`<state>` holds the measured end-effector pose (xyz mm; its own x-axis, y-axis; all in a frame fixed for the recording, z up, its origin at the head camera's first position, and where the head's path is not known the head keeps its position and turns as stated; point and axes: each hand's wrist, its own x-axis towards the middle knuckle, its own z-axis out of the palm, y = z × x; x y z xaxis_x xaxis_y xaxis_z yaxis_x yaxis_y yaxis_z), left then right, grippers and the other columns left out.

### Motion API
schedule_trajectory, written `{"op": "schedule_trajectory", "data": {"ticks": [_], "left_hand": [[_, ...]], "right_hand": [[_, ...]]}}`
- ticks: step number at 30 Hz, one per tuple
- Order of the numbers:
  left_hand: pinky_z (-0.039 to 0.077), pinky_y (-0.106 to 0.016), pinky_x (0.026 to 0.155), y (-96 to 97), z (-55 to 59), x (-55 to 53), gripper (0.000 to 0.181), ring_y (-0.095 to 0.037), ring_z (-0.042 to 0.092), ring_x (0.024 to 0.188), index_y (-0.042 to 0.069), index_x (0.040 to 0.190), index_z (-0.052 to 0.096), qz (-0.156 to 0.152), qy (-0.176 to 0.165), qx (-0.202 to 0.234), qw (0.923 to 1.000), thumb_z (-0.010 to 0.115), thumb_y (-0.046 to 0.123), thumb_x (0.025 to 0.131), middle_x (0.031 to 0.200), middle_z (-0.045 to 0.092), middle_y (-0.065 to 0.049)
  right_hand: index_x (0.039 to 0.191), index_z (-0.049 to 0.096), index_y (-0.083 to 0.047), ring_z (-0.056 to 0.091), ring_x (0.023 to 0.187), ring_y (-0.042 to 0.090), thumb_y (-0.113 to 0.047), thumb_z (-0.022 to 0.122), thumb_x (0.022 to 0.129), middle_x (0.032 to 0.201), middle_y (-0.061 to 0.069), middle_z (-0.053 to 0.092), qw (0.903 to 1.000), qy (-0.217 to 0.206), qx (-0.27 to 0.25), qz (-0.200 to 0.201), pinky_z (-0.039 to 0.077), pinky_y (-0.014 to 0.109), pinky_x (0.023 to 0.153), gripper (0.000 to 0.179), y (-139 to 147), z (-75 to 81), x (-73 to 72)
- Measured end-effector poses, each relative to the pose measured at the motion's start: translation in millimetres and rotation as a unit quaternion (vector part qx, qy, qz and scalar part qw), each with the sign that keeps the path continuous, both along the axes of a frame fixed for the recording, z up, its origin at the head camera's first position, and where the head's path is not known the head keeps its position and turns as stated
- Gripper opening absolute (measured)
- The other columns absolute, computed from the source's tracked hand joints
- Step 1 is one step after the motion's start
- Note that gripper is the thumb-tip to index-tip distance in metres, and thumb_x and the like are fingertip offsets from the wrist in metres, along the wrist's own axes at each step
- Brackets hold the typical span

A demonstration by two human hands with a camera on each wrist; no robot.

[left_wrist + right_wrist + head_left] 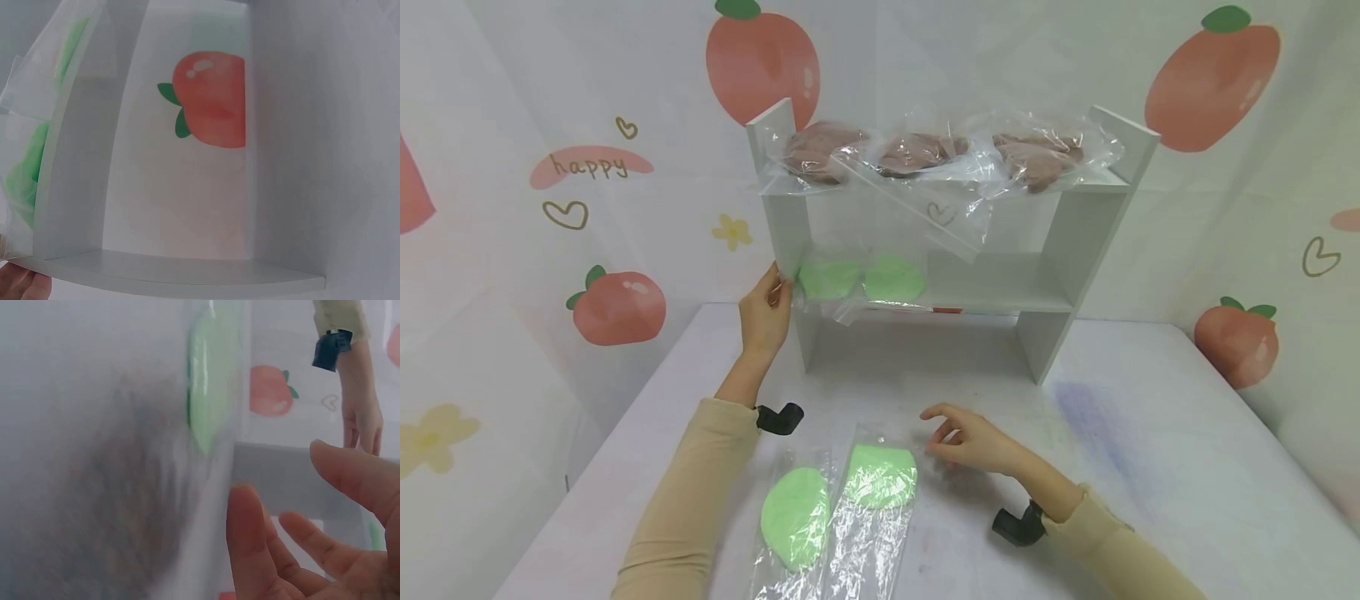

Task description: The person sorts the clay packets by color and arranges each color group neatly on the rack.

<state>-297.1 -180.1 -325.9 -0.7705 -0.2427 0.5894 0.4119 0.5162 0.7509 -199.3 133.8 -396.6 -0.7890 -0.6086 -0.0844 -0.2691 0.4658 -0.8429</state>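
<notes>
My left hand (766, 321) is at the left upright of a white shelf, its bent fingers at the edge of a clear plastic bag with a light green piece (829, 279) on the middle board. In the left wrist view, the bag's corner reaches the fingers (25, 284); the shelf partly hides their grip. Another bagged green piece (895, 279) lies beside it. My right hand (973, 440) hovers over the table with loosely bent fingers, holding nothing. Left of it lie two long clear bags, each with a flat green piece (882, 477), (796, 517).
On the top board of the white shelf (1090, 242) sit several clear bags with brown pieces (917, 154); an empty-looking bag flap hangs down in front. The white table (1150, 433) has a bluish smudge at right. A fruit-patterned cloth (985, 50) covers the wall.
</notes>
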Motion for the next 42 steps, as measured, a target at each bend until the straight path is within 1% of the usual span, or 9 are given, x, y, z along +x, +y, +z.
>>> {"op": "schedule_trajectory", "data": {"ticks": [8,15,21,27,30,32,36,39,42], "left_hand": [[0.056,-0.041,0.088,0.9,0.1,0.2,0.039,-0.039,0.063,0.104,0.002,0.133,0.050,0.000,-0.002,0.001,1.0000,0.052,0.007,0.094,0.118,0.061,-0.027],[0.056,-0.042,0.088,1.3,0.1,0.1,0.039,-0.038,0.064,0.104,0.001,0.132,0.050,0.001,0.003,0.000,1.0000,0.052,0.006,0.094,0.116,0.062,-0.028],[0.056,-0.041,0.088,1.5,0.3,-0.2,0.039,-0.038,0.064,0.104,0.001,0.132,0.051,0.000,0.005,0.002,1.0000,0.053,0.006,0.094,0.116,0.062,-0.028],[0.056,-0.041,0.088,1.4,0.6,0.0,0.039,-0.038,0.063,0.105,0.001,0.132,0.050,0.000,0.003,0.002,1.0000,0.052,0.006,0.094,0.118,0.061,-0.027],[0.056,-0.041,0.089,1.3,0.6,-0.2,0.039,-0.037,0.063,0.106,0.001,0.133,0.050,-0.001,0.001,0.004,1.0000,0.052,0.007,0.094,0.118,0.061,-0.027],[0.056,-0.041,0.090,1.1,0.7,0.2,0.039,-0.037,0.063,0.106,0.001,0.133,0.050,-0.001,0.000,0.004,1.0000,0.052,0.007,0.094,0.119,0.061,-0.027],[0.055,-0.041,0.090,0.8,1.1,1.1,0.039,-0.038,0.063,0.106,0.001,0.133,0.050,-0.002,-0.002,0.004,1.0000,0.052,0.008,0.094,0.118,0.061,-0.028],[0.055,-0.041,0.090,0.6,1.1,1.3,0.039,-0.038,0.062,0.107,0.001,0.133,0.050,-0.002,-0.004,0.002,1.0000,0.052,0.009,0.095,0.118,0.061,-0.027],[0.056,-0.041,0.090,0.4,0.9,1.2,0.039,-0.037,0.063,0.106,0.001,0.133,0.050,-0.003,-0.005,0.004,1.0000,0.052,0.008,0.095,0.118,0.062,-0.027]], "right_hand": [[0.127,0.044,0.001,0.063,0.069,0.017,-0.016,0.068,0.084,0.088,0.009,0.060,0.9982,-0.061,0.001,0.003,0.057,0.027,0.058,0.052,-7,-9.1,7.6],[0.128,0.045,0.000,0.061,0.073,0.016,-0.016,0.070,0.082,0.092,0.010,0.059,0.9974,-0.072,0.005,0.002,0.057,0.026,0.060,0.054,-11,-13.1,10.1],[0.128,0.047,-0.005,0.064,0.096,0.024,-0.021,0.073,0.081,0.108,0.015,0.060,0.9988,-0.045,0.020,-0.004,0.059,0.031,0.073,0.057,-15,-13.7,10.0],[0.129,0.047,-0.004,0.061,0.098,0.024,-0.021,0.076,0.077,0.115,0.018,0.057,0.9993,-0.023,0.029,-0.010,0.057,0.037,0.081,0.063,-27,-14.6,10.6],[0.129,0.046,-0.003,0.059,0.100,0.025,-0.023,0.078,0.075,0.117,0.020,0.054,0.9987,0.000,0.048,-0.014,0.056,0.039,0.082,0.066,-35,-15.9,12.3],[0.129,0.046,-0.002,0.058,0.099,0.026,-0.025,0.080,0.073,0.117,0.021,0.053,0.9977,0.015,0.064,-0.017,0.055,0.039,0.080,0.069,-41,-16.3,13.7],[0.129,0.046,-0.003,0.054,0.091,0.020,-0.031,0.081,0.071,0.110,0.019,0.049,0.9940,0.040,0.099,-0.025,0.051,0.029,0.070,0.074,-52,-16.3,16.1],[0.130,0.045,-0.003,0.050,0.080,0.015,-0.033,0.081,0.070,0.107,0.017,0.045,0.9923,0.044,0.113,-0.026,0.044,0.021,0.060,0.076,-57,-15.6,18.4],[0.130,0.045,-0.004,0.047,0.074,0.013,-0.031,0.081,0.070,0.107,0.018,0.042,0.9919,0.039,0.118,-0.027,0.041,0.018,0.054,0.075,-59,-14.7,20.4]]}}
